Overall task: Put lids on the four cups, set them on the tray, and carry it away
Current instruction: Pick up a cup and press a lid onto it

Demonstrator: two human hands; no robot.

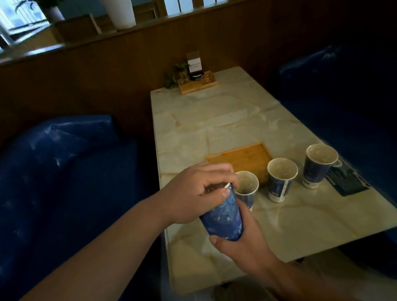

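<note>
Held cup point(222, 218) — I am gripping its base in my right hand point(238, 243), tilted above the near table point(214, 123) edge; my left hand point(197, 190) is closing over its rim, lid hidden beneath the fingers.
Cups on table — three point(247, 189) point(282, 178) point(320, 165), all lidless.
Tray point(241, 159) — bare, just behind them.
Remaining — lidding, loading, carrying.

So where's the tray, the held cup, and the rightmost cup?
tray point(242, 158), head view, bare wooden floor.
held cup point(223, 219), head view, blue side wall.
rightmost cup point(316, 171), head view, blue side wall.
</note>
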